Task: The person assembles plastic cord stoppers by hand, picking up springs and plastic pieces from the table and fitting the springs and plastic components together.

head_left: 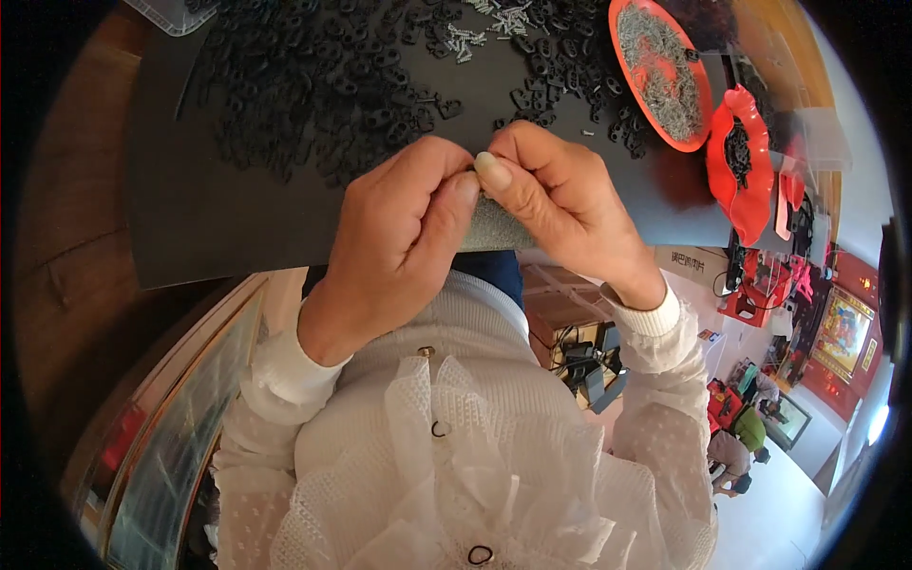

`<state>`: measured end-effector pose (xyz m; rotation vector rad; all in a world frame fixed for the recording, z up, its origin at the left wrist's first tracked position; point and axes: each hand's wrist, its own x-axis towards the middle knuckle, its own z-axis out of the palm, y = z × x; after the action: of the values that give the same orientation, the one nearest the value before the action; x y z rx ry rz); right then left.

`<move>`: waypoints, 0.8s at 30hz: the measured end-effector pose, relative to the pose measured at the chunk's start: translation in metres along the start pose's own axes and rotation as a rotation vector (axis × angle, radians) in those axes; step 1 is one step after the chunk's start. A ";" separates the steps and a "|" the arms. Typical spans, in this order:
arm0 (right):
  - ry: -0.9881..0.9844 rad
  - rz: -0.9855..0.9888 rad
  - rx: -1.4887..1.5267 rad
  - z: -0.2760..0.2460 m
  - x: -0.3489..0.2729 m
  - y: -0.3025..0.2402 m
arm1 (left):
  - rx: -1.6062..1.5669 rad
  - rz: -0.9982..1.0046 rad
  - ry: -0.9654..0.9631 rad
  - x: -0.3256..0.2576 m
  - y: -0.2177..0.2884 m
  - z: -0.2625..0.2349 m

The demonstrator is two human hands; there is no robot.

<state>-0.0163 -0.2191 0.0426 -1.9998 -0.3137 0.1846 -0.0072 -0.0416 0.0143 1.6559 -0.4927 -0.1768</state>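
Note:
My left hand (391,228) and my right hand (562,195) meet above the near edge of the dark table (256,223). Both are closed, thumbs against bent fingers, their tips touching or nearly so. Whatever they pinch is too small and too covered by the fingers to make out. Beyond them spreads a wide pile of small black plastic parts (304,90), several with round holes. Small metal springs (465,41) lie loose among these parts at the far side. A grey textured pad (489,228) shows at the table edge below my fingers.
An orange-red oval plate (701,141) of metal springs stands at the far right. Beside it, a red crinkled container (727,190) holds black parts. A clear plastic tray (176,14) is at the far left corner. Other people (749,432) sit in the right background.

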 end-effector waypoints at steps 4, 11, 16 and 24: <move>-0.058 -0.187 -0.174 -0.007 0.006 0.000 | -0.120 -0.087 -0.013 0.000 0.005 -0.002; 0.023 -0.337 -0.454 -0.025 0.034 0.010 | -0.175 -0.257 -0.174 0.004 0.001 -0.012; 0.079 -0.138 -1.111 -0.051 0.060 0.046 | -0.262 -0.278 -0.126 0.003 -0.005 -0.006; 0.031 -0.236 -1.080 -0.053 0.073 0.032 | -0.185 -0.112 -0.110 0.005 -0.013 -0.006</move>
<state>0.0719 -0.2564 0.0374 -2.9861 -0.7322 -0.2245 0.0022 -0.0373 0.0031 1.4982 -0.4528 -0.3865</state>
